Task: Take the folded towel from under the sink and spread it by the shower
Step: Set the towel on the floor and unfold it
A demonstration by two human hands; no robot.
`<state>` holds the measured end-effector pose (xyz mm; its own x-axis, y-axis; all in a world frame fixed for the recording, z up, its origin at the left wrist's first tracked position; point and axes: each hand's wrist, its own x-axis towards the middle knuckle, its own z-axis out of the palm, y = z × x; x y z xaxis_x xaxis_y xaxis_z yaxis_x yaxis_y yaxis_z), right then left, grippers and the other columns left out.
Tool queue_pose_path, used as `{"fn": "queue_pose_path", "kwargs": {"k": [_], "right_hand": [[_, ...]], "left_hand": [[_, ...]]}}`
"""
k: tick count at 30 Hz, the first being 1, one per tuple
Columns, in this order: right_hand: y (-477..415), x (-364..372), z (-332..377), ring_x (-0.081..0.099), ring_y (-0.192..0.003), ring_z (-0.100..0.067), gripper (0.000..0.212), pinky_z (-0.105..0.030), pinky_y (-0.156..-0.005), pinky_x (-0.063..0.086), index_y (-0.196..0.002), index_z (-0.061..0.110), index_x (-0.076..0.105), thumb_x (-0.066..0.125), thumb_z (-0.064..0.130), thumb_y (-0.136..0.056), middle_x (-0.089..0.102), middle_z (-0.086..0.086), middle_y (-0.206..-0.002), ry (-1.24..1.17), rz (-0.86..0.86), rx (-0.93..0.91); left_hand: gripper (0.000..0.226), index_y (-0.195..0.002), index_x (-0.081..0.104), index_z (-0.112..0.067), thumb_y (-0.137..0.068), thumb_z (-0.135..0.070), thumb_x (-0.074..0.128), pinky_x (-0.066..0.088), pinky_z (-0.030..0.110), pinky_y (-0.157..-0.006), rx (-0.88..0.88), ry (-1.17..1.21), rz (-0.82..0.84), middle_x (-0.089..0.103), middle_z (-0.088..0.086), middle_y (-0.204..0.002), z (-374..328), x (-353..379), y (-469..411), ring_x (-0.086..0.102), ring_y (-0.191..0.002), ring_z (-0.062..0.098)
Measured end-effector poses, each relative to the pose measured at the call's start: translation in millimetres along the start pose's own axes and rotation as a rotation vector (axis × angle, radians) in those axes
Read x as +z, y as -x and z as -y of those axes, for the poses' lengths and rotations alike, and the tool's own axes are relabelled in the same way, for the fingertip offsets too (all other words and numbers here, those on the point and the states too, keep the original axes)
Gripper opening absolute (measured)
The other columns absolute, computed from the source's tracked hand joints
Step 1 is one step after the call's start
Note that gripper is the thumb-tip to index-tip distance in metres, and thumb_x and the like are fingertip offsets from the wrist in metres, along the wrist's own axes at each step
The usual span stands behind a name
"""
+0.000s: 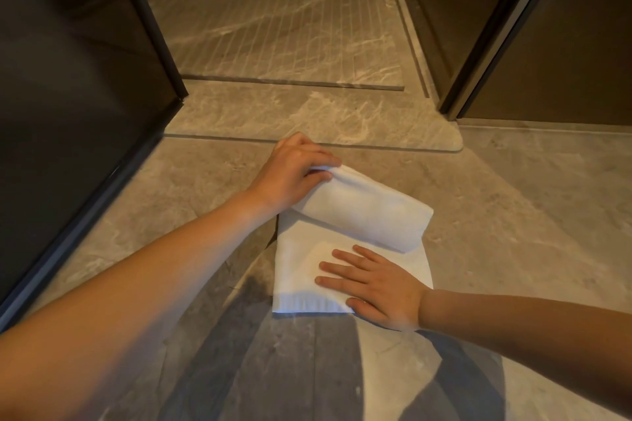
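On the floor by the shower step: the towel [359,215] lies white on the grey marble floor [513,215], just short of the raised threshold [307,116]; no sink is in view.
Towel's lay: partly opened. A lower layer lies flat toward the person, its ribbed near edge on the floor. A thick folded flap sits across the far half, raised at its left end.
Left hand [297,167]: fingers and thumb are curled round the far-left end of the flap, pinching it up off the layer beneath.
Right hand [376,284]: laid flat with straight, slightly parted fingers, it presses the near-right part of the flat layer and holds nothing.
Done, as it looks: the towel has been fetched and brought to the shower, and one fold is laid out.
Left to do: the flap has to be turned over toward the threshold. I cannot tell whether more folds are doubled inside it. After that the cloth needs smoothing and squaring to the shower opening.
Judgement: well past the middle; only the spreading remains.
Around it: the ribbed shower floor [273,27] lies beyond the threshold, with a dark glass panel [68,79] on the left and a dark door frame [478,44] on the right.
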<state>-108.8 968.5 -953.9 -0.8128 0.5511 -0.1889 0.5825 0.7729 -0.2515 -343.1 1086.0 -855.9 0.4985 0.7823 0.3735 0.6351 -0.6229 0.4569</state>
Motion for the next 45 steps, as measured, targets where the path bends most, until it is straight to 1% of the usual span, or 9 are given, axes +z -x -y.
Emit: {"fn": "queue_pose_path", "kwargs": {"k": [4, 14, 20, 24, 26, 30, 33, 39, 45], "right_hand": [[-2, 1, 1, -0.009, -0.149, -0.010, 0.051, -0.038, -0.121, -0.005, -0.154, 0.039, 0.006, 0.018, 0.043, -0.105, 0.003, 0.015, -0.162, -0.049, -0.008, 0.022], [18, 12, 18, -0.013, -0.148, -0.007, 0.052, -0.044, -0.117, -0.013, -0.152, 0.045, -0.001, 0.019, 0.046, -0.105, -0.002, 0.022, -0.161, -0.116, 0.037, 0.011], [35, 14, 25, -0.009, -0.149, -0.010, 0.052, -0.050, -0.116, -0.011, -0.153, 0.044, 0.005, 0.026, 0.041, -0.106, 0.002, 0.022, -0.161, -0.107, 0.061, -0.037], [49, 20, 30, 0.010, -0.150, -0.013, 0.049, -0.039, -0.120, 0.021, -0.152, 0.040, 0.020, 0.026, 0.044, -0.103, 0.017, 0.020, -0.160, 0.111, -0.007, -0.091], [52, 20, 31, 0.017, -0.148, -0.012, 0.047, -0.032, -0.116, 0.029, -0.149, 0.042, 0.030, 0.023, 0.045, -0.102, 0.024, 0.020, -0.157, 0.148, -0.002, -0.089], [51, 11, 32, 0.019, -0.148, -0.011, 0.045, -0.035, -0.116, 0.031, -0.147, 0.043, 0.033, 0.025, 0.043, -0.102, 0.026, 0.020, -0.156, 0.172, -0.028, -0.101], [49, 8, 33, 0.012, -0.149, -0.011, 0.047, -0.048, -0.118, 0.020, -0.150, 0.041, 0.028, 0.034, 0.041, -0.103, 0.023, 0.020, -0.158, 0.002, -0.011, -0.082], [51, 14, 30, -0.003, -0.150, -0.009, 0.050, -0.040, -0.121, -0.006, -0.152, 0.043, 0.017, 0.031, 0.040, -0.105, 0.009, 0.022, -0.161, -0.065, 0.041, -0.073], [49, 15, 31, -0.002, -0.150, -0.010, 0.049, -0.038, -0.121, -0.005, -0.152, 0.043, 0.017, 0.029, 0.040, -0.104, 0.012, 0.021, -0.161, -0.100, 0.037, -0.074]], "left_hand": [[0.025, -0.111, 0.074, -0.015, -0.086, -0.018, 0.071, 0.042, 0.039, -0.088, -0.050, 0.058, 0.041, 0.071, -0.001, -0.109, 5, 5, -4, 0.054, -0.096, 0.028], [0.022, -0.104, 0.076, -0.012, -0.082, -0.013, 0.075, 0.044, 0.040, -0.087, -0.056, 0.153, 0.035, 0.073, 0.002, -0.104, -2, 10, 2, 0.058, -0.096, 0.027], [0.022, -0.100, 0.077, -0.018, -0.079, -0.013, 0.077, 0.042, 0.021, -0.084, -0.136, 0.228, -0.055, 0.071, -0.010, -0.097, 1, 9, -7, 0.054, -0.095, 0.018], [0.022, -0.101, 0.076, -0.025, -0.080, -0.017, 0.076, 0.038, 0.011, -0.083, -0.229, 0.229, -0.135, 0.060, -0.029, -0.091, 12, 10, -14, 0.053, -0.098, 0.012], [0.023, -0.104, 0.075, -0.023, -0.082, -0.019, 0.075, 0.038, 0.013, -0.082, -0.258, 0.185, -0.149, 0.064, -0.024, -0.095, 21, 12, -14, 0.054, -0.099, 0.012], [0.043, -0.133, 0.057, -0.015, -0.092, -0.027, 0.061, 0.030, 0.036, -0.109, -0.198, -0.156, 0.038, 0.057, 0.003, -0.137, 40, 22, -7, 0.046, -0.130, 0.027], [0.054, -0.149, 0.034, -0.022, -0.100, -0.042, 0.040, 0.010, 0.039, -0.119, -0.110, -0.243, 0.266, 0.030, -0.004, -0.157, 38, 37, 12, 0.019, -0.147, 0.020], [0.055, -0.154, 0.004, -0.035, -0.102, -0.050, 0.015, -0.008, 0.034, -0.120, -0.027, -0.343, 0.551, -0.010, -0.012, -0.161, 34, 64, 54, -0.014, -0.148, 0.012], [0.056, -0.153, -0.007, -0.034, -0.102, -0.048, 0.010, -0.006, 0.037, -0.121, -0.048, -0.424, 0.583, -0.017, -0.009, -0.161, 30, 70, 57, -0.017, -0.148, 0.015]]}}
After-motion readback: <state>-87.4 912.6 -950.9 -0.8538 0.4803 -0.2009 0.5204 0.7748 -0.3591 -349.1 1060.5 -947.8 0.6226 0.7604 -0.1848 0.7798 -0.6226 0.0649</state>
